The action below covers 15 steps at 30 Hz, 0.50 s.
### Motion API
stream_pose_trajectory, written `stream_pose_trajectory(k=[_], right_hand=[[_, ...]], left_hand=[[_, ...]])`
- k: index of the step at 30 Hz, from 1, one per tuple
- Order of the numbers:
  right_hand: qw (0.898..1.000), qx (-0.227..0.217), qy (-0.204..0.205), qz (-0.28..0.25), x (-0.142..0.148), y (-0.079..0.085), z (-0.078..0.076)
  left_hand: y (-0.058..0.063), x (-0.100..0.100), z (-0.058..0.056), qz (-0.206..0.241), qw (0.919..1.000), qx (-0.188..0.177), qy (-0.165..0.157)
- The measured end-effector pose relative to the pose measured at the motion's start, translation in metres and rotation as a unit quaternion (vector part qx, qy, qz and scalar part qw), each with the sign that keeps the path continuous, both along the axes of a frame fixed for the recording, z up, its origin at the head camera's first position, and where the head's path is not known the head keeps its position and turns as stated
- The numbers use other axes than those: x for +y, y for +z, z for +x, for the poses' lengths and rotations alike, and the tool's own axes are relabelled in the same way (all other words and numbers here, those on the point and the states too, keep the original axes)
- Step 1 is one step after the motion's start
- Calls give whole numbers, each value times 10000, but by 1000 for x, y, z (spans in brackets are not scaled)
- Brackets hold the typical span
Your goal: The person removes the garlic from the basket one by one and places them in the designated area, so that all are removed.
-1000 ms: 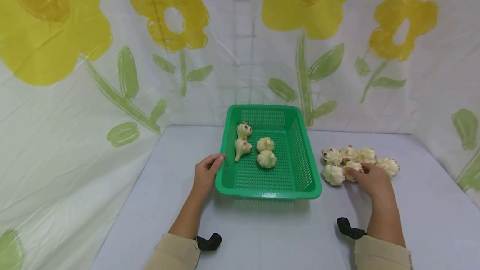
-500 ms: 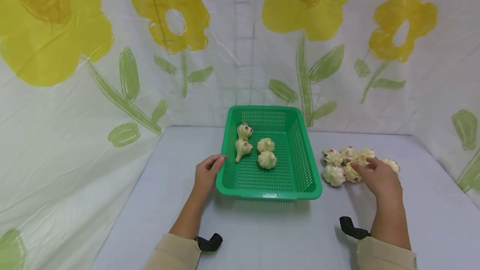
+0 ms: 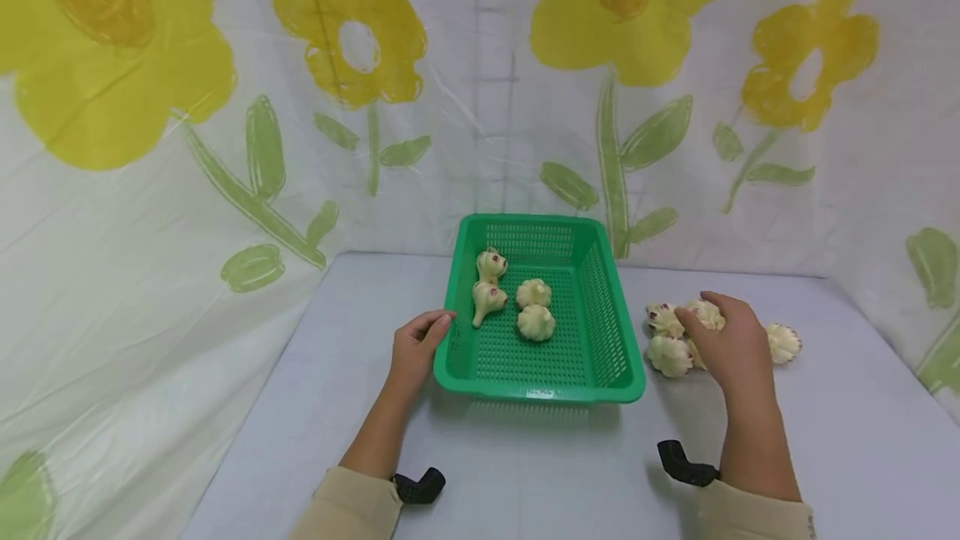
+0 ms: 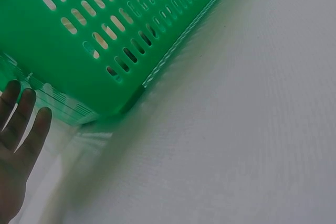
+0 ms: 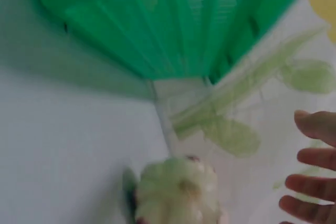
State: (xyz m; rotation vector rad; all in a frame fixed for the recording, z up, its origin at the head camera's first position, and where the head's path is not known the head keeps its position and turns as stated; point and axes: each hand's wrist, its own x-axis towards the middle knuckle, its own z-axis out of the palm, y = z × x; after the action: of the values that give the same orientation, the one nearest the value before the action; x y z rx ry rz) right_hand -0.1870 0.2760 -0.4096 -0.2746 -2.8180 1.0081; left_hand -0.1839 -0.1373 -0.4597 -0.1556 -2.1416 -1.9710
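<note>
At the left rim of the green basket (image 3: 525, 392), my left hand (image 3: 415, 348) holds the edge with thumb and fingertips. In the left wrist view, several of its fingers (image 4: 34, 137) lie straight beside the basket wall (image 4: 68, 72). My right hand (image 3: 737, 348) hovers over a cluster of garlic bulbs (image 3: 670, 356), its thumb and fingers apart. One bulb (image 3: 705, 315) shows between the fingertips and others are partly hidden. The right wrist view shows these spread fingers (image 5: 312, 184) and a blurred garlic bulb (image 5: 178, 192). Nothing is held there.
Inside the basket are two stemmed garlic bulbs (image 3: 489, 299) at the left and two rounder bulbs (image 3: 536, 322) in the middle. One bulb (image 3: 784, 344) lies right of my right hand. A flowered curtain (image 3: 465, 132) hangs behind the white table (image 3: 525, 473).
My right hand has left the front middle garlic bulb, lifted slightly right, then shifted left and farther back over the cluster. My left hand stays at the basket rim.
</note>
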Motion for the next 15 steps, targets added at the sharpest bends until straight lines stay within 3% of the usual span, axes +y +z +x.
stream_pose_trajectory(k=[3, 8, 11, 15], right_hand=[[9978, 600, 295, 39, -18, -2, 0], [9845, 1486, 914, 182, -52, -5, -1], [9749, 1811, 1267, 286, -71, -7, -1], [9624, 1919, 1858, 497, -90, -15, -2]], left_hand=[[0, 0, 0, -13, 10000, -14, -11], [0, 0, 0, -52, 10000, 5, 2], [0, 0, 0, -49, 10000, 2, 0], [-1, 0, -1, -44, 10000, -1, 1]])
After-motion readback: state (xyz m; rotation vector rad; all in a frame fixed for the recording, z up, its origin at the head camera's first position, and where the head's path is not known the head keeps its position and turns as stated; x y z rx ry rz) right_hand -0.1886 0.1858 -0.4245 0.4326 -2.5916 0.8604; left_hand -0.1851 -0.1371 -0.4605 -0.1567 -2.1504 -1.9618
